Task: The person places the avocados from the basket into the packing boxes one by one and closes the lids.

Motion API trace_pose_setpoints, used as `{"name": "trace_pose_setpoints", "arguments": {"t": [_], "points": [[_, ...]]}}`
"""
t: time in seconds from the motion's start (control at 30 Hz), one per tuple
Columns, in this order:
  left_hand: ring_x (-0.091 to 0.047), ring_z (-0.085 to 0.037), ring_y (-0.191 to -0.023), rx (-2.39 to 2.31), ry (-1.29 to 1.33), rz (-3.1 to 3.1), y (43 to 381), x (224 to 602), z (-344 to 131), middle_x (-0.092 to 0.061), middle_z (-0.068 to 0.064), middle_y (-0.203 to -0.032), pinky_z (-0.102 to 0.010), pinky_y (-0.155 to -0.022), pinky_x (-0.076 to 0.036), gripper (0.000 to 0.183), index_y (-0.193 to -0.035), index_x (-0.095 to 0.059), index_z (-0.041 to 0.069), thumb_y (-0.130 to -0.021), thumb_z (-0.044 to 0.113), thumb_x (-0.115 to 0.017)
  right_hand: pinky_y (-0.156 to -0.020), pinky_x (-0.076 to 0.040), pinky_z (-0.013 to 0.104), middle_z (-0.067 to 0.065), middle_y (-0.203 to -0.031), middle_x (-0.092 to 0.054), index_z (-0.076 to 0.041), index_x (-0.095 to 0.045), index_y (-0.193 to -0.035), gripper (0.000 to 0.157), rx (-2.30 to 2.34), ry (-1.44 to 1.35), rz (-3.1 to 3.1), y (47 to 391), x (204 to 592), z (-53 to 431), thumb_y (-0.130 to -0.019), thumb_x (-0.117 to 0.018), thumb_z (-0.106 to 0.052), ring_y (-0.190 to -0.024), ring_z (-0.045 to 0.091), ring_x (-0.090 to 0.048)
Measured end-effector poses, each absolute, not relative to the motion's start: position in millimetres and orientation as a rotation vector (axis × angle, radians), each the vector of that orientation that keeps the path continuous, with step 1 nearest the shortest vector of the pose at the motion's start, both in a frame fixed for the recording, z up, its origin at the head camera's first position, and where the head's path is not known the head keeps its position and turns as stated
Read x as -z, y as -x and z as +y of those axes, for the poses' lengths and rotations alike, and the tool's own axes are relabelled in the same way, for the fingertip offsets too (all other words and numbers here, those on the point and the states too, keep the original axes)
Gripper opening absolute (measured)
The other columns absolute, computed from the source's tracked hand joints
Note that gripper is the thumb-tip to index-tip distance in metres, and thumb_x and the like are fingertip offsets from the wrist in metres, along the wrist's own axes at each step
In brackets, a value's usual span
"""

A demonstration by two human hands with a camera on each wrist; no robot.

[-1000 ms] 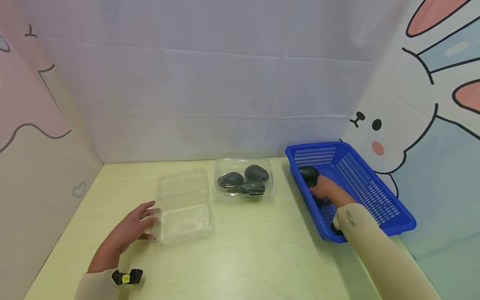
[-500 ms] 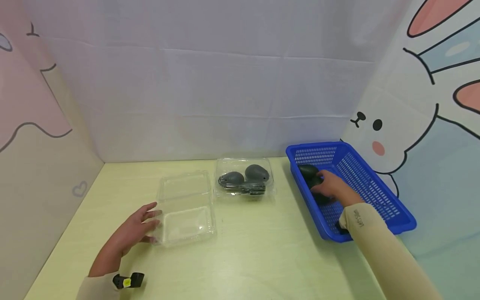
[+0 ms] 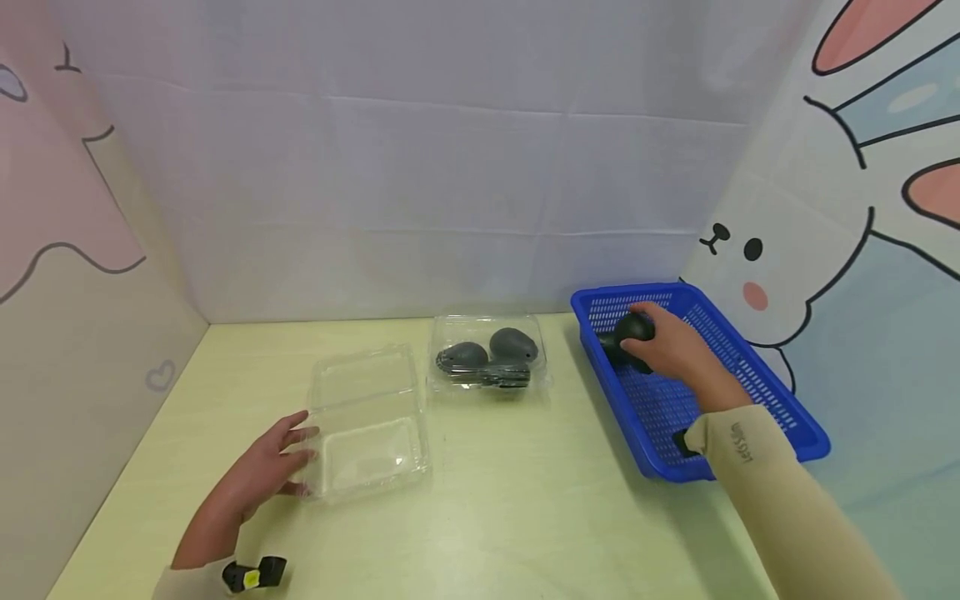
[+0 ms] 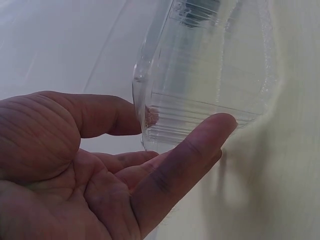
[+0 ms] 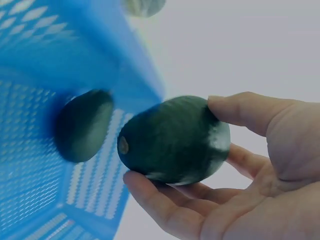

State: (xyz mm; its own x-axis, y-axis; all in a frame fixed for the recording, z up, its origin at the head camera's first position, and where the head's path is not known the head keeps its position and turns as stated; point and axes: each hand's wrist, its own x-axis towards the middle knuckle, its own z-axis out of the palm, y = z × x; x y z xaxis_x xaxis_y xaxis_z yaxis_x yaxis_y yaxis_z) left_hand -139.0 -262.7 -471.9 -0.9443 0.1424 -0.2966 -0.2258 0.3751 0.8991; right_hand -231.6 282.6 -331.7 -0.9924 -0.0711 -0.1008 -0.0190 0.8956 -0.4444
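Remotely, I see the left hand rest relaxed fingers against a clear container, presumably to steady it. Next, a filled box sits farther back, likely out of the way. Rightmost, the right hand grips an avocado over the blue basket.

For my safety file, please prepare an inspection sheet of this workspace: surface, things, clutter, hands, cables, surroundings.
Surface: pale yellow flat table
Job's things: dark green oval fruit, gripped; similar fruit inside blue plastic mesh basket; open clear plastic box; second clear plastic box holding two dark oval fruits
Clutter: nothing seen
Hands: right hand holds fruit; left hand touches open box
Cables: nothing seen
Surroundings: white creased backdrop, rabbit-printed side panel
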Motion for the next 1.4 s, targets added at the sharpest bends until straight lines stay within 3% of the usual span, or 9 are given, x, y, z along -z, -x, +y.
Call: {"name": "trace_pose_setpoints", "arguments": {"t": [0.33, 0.83, 1.0, 1.4], "points": [[-0.047, -0.052, -0.13, -1.598, 0.098, 2.311, 132, 471, -260, -0.025, -0.038, -0.158, -0.041, -0.071, -0.06, 0.072, -0.161, -0.009, -0.004, -0.104, 0.003, -0.053, -0.091, -0.049, 0.062, 0.033, -0.148, -0.041, -0.012, -0.034, -0.161, 0.065, 0.822, 0.273, 3.043, 217, 323, 232, -0.103, -0.062, -0.019, -0.125, 0.051, -0.05], [-0.047, -0.052, -0.13, -1.609, 0.11, 2.298, 131, 470, -261, -0.025, -0.038, -0.159, -0.042, -0.072, -0.061, 0.073, -0.162, -0.009, -0.004, -0.103, 0.002, -0.053, -0.098, -0.05, 0.053, 0.017, -0.145, -0.051, -0.021, -0.052, -0.153, 0.061, 0.995, 0.609, 3.017, 194, 345, 123, -0.096, -0.073, -0.014, -0.124, 0.037, -0.057], [-0.049, -0.051, -0.128, -1.593, 0.104, 2.31, 133, 469, -261, -0.026, -0.038, -0.158, -0.041, -0.071, -0.061, 0.073, -0.161, -0.009, -0.005, -0.104, 0.003, -0.053, -0.102, -0.049, 0.051, 0.014, -0.147, -0.05, -0.023, -0.051, -0.153, 0.06, 0.981, 0.755, 2.958, 181, 353, 91, -0.097, -0.071, -0.013, -0.128, 0.033, -0.056], [-0.049, -0.051, -0.128, -1.604, 0.1, 2.299, 133, 468, -261, -0.026, -0.038, -0.158, -0.041, -0.072, -0.061, 0.074, -0.161, -0.009, -0.004, -0.104, 0.004, -0.054, -0.094, -0.053, 0.042, 0.011, -0.151, -0.047, -0.034, -0.049, -0.154, 0.059, 0.685, 1.012, 2.911, 152, 394, 36, -0.1, -0.069, -0.019, -0.126, 0.031, -0.057]]}}
